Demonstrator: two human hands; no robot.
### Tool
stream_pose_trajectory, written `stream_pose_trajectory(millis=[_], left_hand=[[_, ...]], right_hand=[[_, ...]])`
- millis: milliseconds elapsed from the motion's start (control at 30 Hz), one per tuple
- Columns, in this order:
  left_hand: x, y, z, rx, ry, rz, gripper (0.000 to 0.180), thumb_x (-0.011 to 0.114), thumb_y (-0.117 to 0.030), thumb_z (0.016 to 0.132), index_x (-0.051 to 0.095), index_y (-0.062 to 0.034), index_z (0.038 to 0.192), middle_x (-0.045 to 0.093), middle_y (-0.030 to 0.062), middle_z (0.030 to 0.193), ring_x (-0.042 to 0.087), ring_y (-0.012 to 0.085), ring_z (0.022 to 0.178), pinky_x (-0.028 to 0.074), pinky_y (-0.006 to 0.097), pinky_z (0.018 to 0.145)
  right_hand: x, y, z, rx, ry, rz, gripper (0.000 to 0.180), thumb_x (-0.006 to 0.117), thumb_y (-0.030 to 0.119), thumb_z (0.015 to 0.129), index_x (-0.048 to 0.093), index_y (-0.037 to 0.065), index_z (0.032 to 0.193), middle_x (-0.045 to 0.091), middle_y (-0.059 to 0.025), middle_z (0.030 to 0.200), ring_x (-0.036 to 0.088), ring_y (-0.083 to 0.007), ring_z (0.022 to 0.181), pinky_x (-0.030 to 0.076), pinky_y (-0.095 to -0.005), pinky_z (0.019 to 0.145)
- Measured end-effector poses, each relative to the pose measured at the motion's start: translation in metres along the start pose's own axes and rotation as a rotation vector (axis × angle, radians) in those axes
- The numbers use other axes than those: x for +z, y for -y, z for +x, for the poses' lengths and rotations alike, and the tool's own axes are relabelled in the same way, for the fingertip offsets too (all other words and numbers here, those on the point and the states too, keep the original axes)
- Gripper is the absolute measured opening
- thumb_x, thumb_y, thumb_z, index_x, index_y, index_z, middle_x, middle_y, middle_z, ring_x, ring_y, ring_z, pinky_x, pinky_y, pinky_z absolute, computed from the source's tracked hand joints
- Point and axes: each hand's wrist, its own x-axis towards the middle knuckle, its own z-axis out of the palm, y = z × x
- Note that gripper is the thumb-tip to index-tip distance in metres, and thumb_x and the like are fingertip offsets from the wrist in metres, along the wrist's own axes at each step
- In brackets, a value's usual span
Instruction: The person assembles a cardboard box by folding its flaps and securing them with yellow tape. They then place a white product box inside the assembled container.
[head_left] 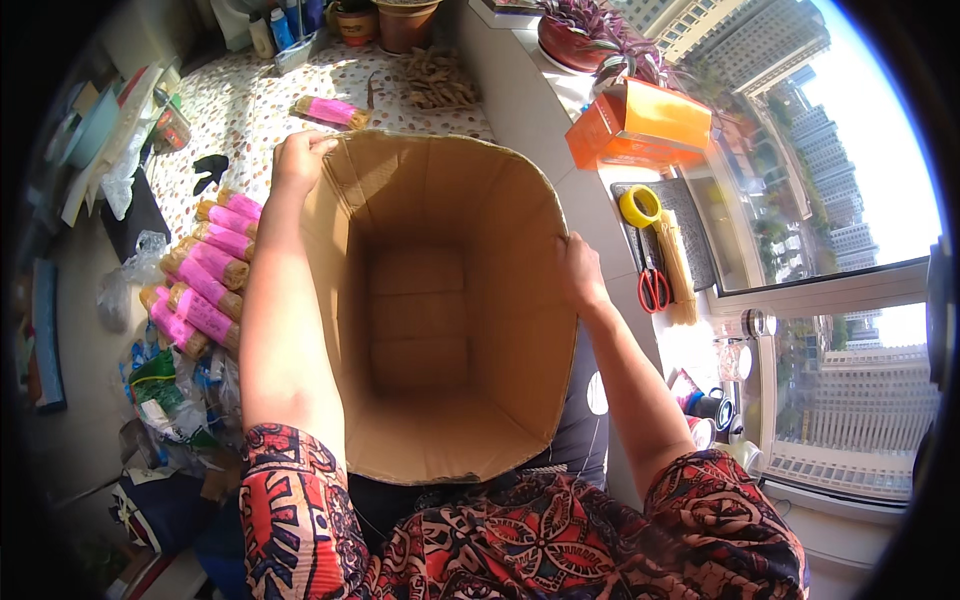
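Between my arms I hold a deep brown cardboard box (440, 190), its open top facing me and nothing visible inside. My left hand (300, 160) grips the rim at the far left corner, fingers closed over the edge. On the right side wall, my right hand (580, 268) is clamped round the rim, its fingers partly hidden behind the cardboard. Left of the box lie several bundles of thin tan sticks (205, 265) wrapped in pink paper. One more pink-wrapped bundle (332, 111) rests just beyond the box's far edge.
On the right sill are an orange box (645, 125), yellow tape roll (640, 205), red-handled scissors (654, 288) and a loose stick bundle (677, 265). Potted plants (405, 25) and dried tan pieces (435, 80) stand at the back. Plastic bags (170, 390) lie left.
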Motion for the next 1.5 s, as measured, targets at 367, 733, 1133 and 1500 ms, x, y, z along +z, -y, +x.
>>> stream_pose_trajectory(millis=[367, 733, 1133, 1500], left_hand=[[-0.006, 0.02, 0.008, -0.046, 0.025, 0.02, 0.029, 0.072, -0.029, 0.094, 0.071, -0.0011, 0.103, 0.073, 0.0152, 0.09, 0.068, 0.0243, 0.084, 0.052, 0.039, 0.082], [-0.036, 0.034, -0.069, -0.018, 0.288, -0.045, 0.065, 0.048, -0.022, 0.107, 0.015, -0.0134, 0.162, 0.034, 0.0283, 0.158, 0.034, 0.0411, 0.146, 0.029, 0.043, 0.118], [-0.046, -0.009, -0.276, -0.741, 0.229, -1.127, 0.072, 0.063, -0.054, 0.095, 0.047, -0.0062, 0.148, 0.058, 0.013, 0.141, 0.059, 0.0264, 0.125, 0.047, 0.042, 0.105], [-0.006, -0.063, -0.292, -0.784, 0.064, -1.136, 0.065, 0.062, -0.048, 0.096, 0.052, -0.0046, 0.144, 0.062, 0.0128, 0.136, 0.061, 0.0247, 0.121, 0.048, 0.038, 0.103]], right_hand=[[0.012, -0.001, -0.124, 0.142, 0.002, 0.328, 0.031, 0.044, 0.013, 0.106, 0.05, -0.001, 0.132, 0.066, -0.0281, 0.116, 0.064, -0.0464, 0.106, 0.05, -0.0448, 0.092], [0.028, -0.006, -0.111, -0.033, 0.005, 0.372, 0.055, 0.046, 0.005, 0.101, 0.028, -0.008, 0.152, 0.046, -0.0333, 0.147, 0.047, -0.0483, 0.134, 0.041, -0.0457, 0.112], [0.038, -0.002, -0.055, 0.098, 0.276, 0.937, 0.08, 0.062, 0.024, 0.101, 0.015, 0.001, 0.161, 0.039, -0.0219, 0.159, 0.037, -0.0271, 0.147, 0.031, -0.0336, 0.118], [0.025, 0.01, -0.094, 0.014, 0.303, 0.676, 0.08, 0.06, 0.025, 0.101, 0.013, -0.002, 0.16, 0.025, -0.0248, 0.164, 0.026, -0.0348, 0.153, 0.025, -0.0386, 0.123]])
